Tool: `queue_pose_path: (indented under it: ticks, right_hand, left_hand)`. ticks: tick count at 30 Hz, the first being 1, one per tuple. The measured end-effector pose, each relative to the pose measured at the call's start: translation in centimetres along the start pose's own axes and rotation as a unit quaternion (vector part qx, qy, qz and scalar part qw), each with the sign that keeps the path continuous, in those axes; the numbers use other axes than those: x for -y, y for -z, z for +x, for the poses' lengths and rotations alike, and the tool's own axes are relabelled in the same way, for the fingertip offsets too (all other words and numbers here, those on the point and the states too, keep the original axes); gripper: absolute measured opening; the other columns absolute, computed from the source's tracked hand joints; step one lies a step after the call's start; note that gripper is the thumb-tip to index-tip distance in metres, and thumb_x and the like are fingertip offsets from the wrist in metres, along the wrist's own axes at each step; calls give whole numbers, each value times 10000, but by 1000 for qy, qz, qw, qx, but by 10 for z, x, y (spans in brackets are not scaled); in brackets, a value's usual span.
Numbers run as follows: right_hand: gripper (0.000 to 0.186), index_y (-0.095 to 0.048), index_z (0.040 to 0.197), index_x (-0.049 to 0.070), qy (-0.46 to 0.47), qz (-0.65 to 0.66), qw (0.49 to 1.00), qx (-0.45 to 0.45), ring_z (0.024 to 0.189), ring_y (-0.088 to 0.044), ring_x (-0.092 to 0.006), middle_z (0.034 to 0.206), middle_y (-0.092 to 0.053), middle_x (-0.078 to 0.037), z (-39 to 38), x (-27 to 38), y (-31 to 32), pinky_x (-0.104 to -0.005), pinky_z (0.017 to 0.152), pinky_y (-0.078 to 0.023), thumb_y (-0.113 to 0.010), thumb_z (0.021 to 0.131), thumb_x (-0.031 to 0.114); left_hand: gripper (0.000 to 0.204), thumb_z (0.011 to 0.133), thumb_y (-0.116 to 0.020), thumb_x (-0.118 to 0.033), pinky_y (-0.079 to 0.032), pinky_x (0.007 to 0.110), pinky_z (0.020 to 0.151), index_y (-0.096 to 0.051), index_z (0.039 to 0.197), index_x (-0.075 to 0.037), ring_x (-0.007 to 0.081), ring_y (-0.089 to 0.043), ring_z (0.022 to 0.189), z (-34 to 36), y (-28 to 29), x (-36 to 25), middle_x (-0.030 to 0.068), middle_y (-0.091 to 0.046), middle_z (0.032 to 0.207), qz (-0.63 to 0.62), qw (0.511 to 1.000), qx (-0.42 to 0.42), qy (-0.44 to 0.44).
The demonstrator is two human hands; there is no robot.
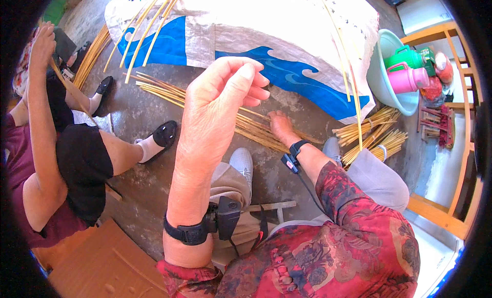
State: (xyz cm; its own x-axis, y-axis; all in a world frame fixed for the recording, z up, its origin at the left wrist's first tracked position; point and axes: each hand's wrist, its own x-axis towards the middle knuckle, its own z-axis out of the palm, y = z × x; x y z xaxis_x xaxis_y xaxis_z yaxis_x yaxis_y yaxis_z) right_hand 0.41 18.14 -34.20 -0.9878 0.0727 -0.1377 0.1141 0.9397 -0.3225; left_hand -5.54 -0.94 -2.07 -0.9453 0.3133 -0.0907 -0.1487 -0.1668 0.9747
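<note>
My left hand [218, 105] is raised in the middle of the view, its fingers curled and the thumb against the index finger. No object shows in it. Lower down and to the right, my right hand [282, 127] reaches to the floor, with its fingers closed around the end part of some thin yellowish canes [256, 132]. These canes lie in a loose row, running from the left behind my left wrist to my right hand. My left forearm hides part of them. Both of my wrists wear black straps with small devices.
A white and blue printed sheet [292, 36] spreads ahead, with long canes [148, 28] on it. Tied cane bundles [371, 134] lie at right, near a pale green basin [387, 75] holding flasks and a wooden frame [451, 216]. At left a seated person [46, 159] holds a cane.
</note>
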Motion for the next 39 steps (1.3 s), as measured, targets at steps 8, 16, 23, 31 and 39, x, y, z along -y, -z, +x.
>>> queue_pose_path:
  ticks: [8,16,23,31,39]
  right_hand:
    - [167,-565,854,53,110,40,972,204,809,-569,-353,882,-584,-178,-14,32,-14,-423,682,-461,-436,760,101]
    - [160,-572,818,-2,178,-67,971,148,763,-596,-310,834,-588,-196,-40,35,-40,-411,611,-481,-488,698,63]
    - [138,-583,756,-6,95,-41,971,215,747,-594,-321,845,-593,-197,-45,24,-43,-414,599,-481,-489,676,56]
    - [181,-589,827,45,61,116,974,185,777,-565,-372,861,-583,-183,-38,17,-16,-461,661,-454,-475,730,148]
    - [193,-568,886,72,18,52,997,46,921,-520,-343,978,-547,-154,-2,-17,-14,-432,746,-436,-456,738,124]
  left_hand:
    - [213,890,-427,-153,-468,259,691,-546,970,6,143,-571,744,2,-2,3,87,-581,855,16,1000,4,10]
    - [218,890,-428,-157,-461,255,687,-547,969,8,144,-570,739,1,-5,3,81,-581,847,6,1000,5,15]
    - [222,892,-425,-162,-459,250,686,-548,967,7,139,-570,739,1,-7,3,77,-582,845,11,1000,15,13]
    - [216,890,-431,-161,-462,254,692,-551,971,-1,140,-570,744,2,-13,4,77,-582,842,3,1000,27,9]
    - [198,883,-447,-152,-470,245,665,-553,958,-2,135,-579,724,0,-15,5,78,-592,829,-1,1000,30,9]
